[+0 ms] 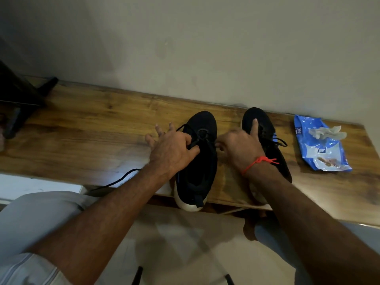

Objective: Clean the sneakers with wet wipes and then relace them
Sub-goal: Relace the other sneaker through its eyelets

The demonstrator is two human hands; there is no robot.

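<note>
Pinching the black lace between thumb and forefinger, the left hand rests over the near sneaker, its other fingers spread out toward the counter. Just to its right, the right hand grips the lace's other side with curled fingers, its forefinger stretched up onto the toe of the second sneaker; an orange thread is tied round that wrist. Both sneakers are black knit with pale soles, toes toward the wall, heels at the counter's front edge. A loose black lace end trails left of the left forearm. Further right of the right hand lies a blue wet-wipe pack, printed "mee mee", with a crumpled used wipe on it. Far left stands a dark stand.
</note>
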